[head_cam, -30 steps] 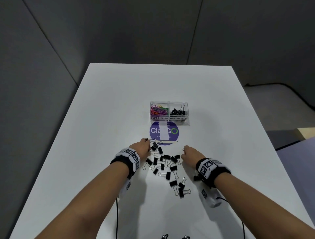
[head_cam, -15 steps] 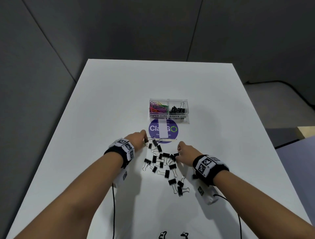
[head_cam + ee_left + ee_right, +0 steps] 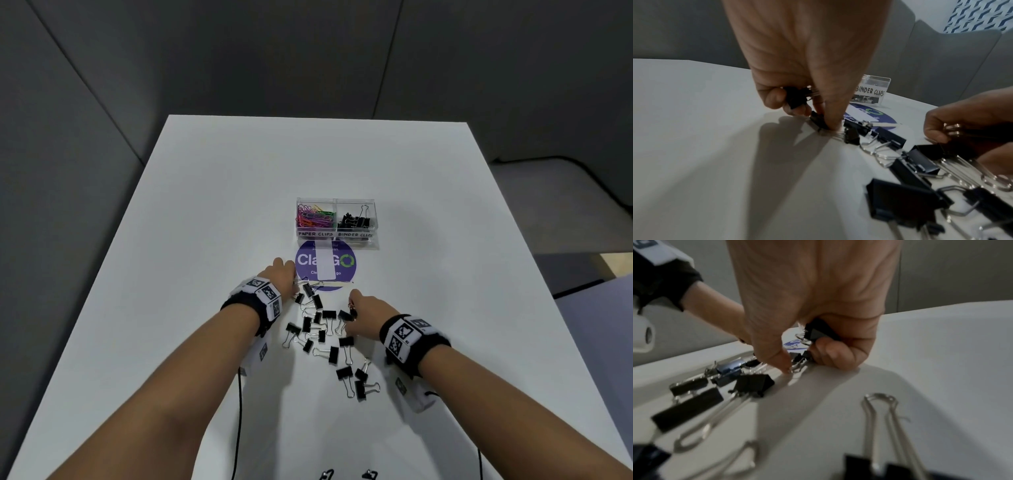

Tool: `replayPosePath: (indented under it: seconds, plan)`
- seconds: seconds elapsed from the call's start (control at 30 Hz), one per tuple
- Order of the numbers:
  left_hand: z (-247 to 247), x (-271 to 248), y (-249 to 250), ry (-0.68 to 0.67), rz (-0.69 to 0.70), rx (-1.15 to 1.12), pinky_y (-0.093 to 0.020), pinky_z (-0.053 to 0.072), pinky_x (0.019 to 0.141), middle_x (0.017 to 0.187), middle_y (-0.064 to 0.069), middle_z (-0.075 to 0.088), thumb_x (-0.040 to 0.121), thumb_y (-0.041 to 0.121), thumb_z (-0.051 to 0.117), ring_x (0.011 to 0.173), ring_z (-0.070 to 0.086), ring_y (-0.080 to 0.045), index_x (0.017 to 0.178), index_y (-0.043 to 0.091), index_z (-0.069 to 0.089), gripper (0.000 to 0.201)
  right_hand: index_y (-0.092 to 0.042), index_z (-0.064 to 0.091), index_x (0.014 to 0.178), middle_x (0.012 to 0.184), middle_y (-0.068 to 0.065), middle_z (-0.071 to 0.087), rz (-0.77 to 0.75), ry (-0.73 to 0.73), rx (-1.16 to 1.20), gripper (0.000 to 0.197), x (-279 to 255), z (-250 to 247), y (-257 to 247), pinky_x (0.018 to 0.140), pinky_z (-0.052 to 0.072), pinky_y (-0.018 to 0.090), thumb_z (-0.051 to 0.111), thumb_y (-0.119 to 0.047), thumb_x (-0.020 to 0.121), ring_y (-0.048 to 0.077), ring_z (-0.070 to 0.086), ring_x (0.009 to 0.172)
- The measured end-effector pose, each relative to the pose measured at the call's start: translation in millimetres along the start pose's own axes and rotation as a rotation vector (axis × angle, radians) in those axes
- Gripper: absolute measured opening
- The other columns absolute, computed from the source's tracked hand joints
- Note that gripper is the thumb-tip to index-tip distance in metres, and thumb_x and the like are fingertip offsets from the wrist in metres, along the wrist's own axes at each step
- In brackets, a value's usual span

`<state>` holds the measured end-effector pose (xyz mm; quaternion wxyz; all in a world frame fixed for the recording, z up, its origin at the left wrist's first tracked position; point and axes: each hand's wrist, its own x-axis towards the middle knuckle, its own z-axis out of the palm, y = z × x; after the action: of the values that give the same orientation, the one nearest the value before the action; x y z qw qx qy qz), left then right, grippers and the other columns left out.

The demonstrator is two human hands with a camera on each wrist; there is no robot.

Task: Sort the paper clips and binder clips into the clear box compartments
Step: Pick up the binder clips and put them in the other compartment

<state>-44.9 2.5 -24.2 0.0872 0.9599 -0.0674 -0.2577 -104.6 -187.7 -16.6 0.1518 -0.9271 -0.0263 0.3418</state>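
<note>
Two hands work the same scatter of black binder clips (image 3: pixel 327 337) in the head view. The left hand (image 3: pixel 279 274) sits at the pile's far left edge, the right hand (image 3: pixel 364 313) at its right edge, both near a purple sticker (image 3: pixel 325 269). Beyond the sticker stands the clear box (image 3: pixel 337 222): coloured paper clips (image 3: pixel 315 217) fill its left compartment, binder clips lie in the right one. The white table (image 3: pixel 205 205) carries all this; dark grey walls close in behind.

The left wrist view shows the left hand's fingers curled round a clip (image 3: pixel 796 97) tucked against the palm, while thumb and forefinger pinch another clip (image 3: pixel 818 119) on the table. The box's "BINDER CLIPS" label (image 3: pixel 869 91) sits just past them.

The right wrist view shows the right hand likewise clenched on a clip (image 3: pixel 819 332) in the palm, its fingertips (image 3: pixel 786 368) closing on the wire handles of a small clip (image 3: pixel 800 358).

To do this well, I judge each hand should gather only what it can hold securely, then carry the lot over the right compartment and let go low, so nothing bounces among the paper clips.
</note>
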Motion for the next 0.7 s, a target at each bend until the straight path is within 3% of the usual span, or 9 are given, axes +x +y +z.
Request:
replayPosePath:
  seconds: [0.07, 0.17, 0.33, 0.43, 0.6, 0.7]
  plan:
    - [-0.5, 1.7, -0.2, -0.015, -0.013, -0.007, -0.037, 0.048, 0.089, 0.126, -0.017, 0.046, 0.094, 0.022, 0.053, 0.108, 0.058, -0.034, 0.123, 0.003, 0.046, 0.035, -0.006, 0.039, 0.108, 0.111, 0.017, 0.060, -0.005, -0.003, 0.007, 0.033, 2.7, -2.4, 0.5, 0.069, 0.039, 0.031, 0.057, -0.023, 0.086, 0.026, 0.051, 0.083]
    - [-1.2, 2.5, 1.6, -0.027, 0.015, -0.018, -0.036, 0.046, 0.089, 0.126, -0.018, 0.050, 0.096, 0.017, 0.048, 0.110, 0.057, -0.034, 0.123, 0.002, 0.046, 0.031, -0.001, 0.046, 0.115, 0.118, 0.019, 0.059, 0.007, 0.010, -0.027, 0.032, 7.4, -6.8, 3.5, 0.072, 0.037, 0.030, 0.050, -0.021, 0.090, 0.033, 0.057, 0.102]
    - [-6.3, -0.5, 2.1, -0.077, 0.041, -0.023, -0.037, 0.044, 0.091, 0.125, -0.018, 0.054, 0.098, 0.014, 0.039, 0.112, 0.056, -0.034, 0.124, 0.003, 0.044, 0.029, -0.008, 0.045, 0.096, 0.120, 0.021, 0.058, -0.017, -0.007, -0.010, 0.006, 10.0, -15.6, 12.5, 0.073, 0.033, 0.028, 0.044, -0.013, 0.093, 0.029, 0.054, 0.095]
    - [-20.1, -1.4, 3.3, -0.119, 0.086, -0.044, -0.036, 0.045, 0.090, 0.123, -0.016, 0.059, 0.099, 0.012, 0.038, 0.111, 0.058, -0.031, 0.126, 0.006, 0.044, 0.029, -0.001, 0.055, 0.109, 0.122, 0.019, 0.059, -0.022, 0.034, 0.003, 0.023, 12.5, -36.9, 21.0, 0.076, 0.034, 0.026, 0.041, -0.012, 0.094, 0.030, 0.056, 0.109]
    - [-54.0, 3.3, 21.7, -0.083, 0.246, -0.048, -0.029, 0.044, 0.083, 0.123, -0.013, 0.061, 0.101, 0.015, 0.036, 0.106, 0.060, -0.027, 0.129, 0.009, 0.046, 0.030, 0.001, 0.058, 0.109, 0.116, 0.022, 0.063, -0.064, 0.240, 0.034, 0.025, 27.6, -96.8, 23.1, 0.076, 0.037, 0.026, 0.044, -0.014, 0.095, 0.027, 0.057, 0.097]
    - [-71.7, 16.7, 34.3, 0.012, 0.306, -0.060, -0.029, 0.043, 0.081, 0.124, -0.010, 0.060, 0.101, 0.014, 0.035, 0.105, 0.059, -0.026, 0.128, 0.009, 0.047, 0.030, 0.003, 0.059, 0.107, 0.113, 0.023, 0.063, -0.076, 0.423, 0.087, 0.023, 45.4, -132.9, 17.4, 0.078, 0.041, 0.032, 0.047, -0.011, 0.093, 0.031, 0.058, 0.101]
